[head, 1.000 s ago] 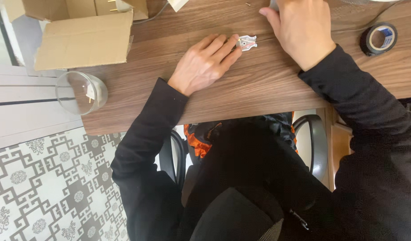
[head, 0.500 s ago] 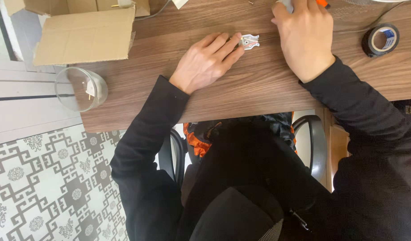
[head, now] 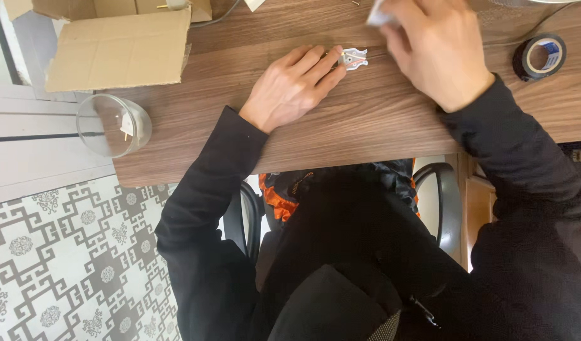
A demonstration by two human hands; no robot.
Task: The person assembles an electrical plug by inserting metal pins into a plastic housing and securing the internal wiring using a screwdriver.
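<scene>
Left hand [head: 290,88] flat and open on the table [head: 366,120], fingertips touching a small white part [head: 353,58] at 2 o'clock. Looks light, stiff, thin; best pinched by its edges. Right hand [head: 435,53] blurred, curled on something pale; cannot tell what.

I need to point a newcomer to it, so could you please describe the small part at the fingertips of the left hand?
Start at the wooden desk and find the left hand lying flat on it. At its fingertips sits a small white part with dark and reddish marks. It is far smaller and paler than the black tape roll, the glass jar or the cardboard box.
</scene>
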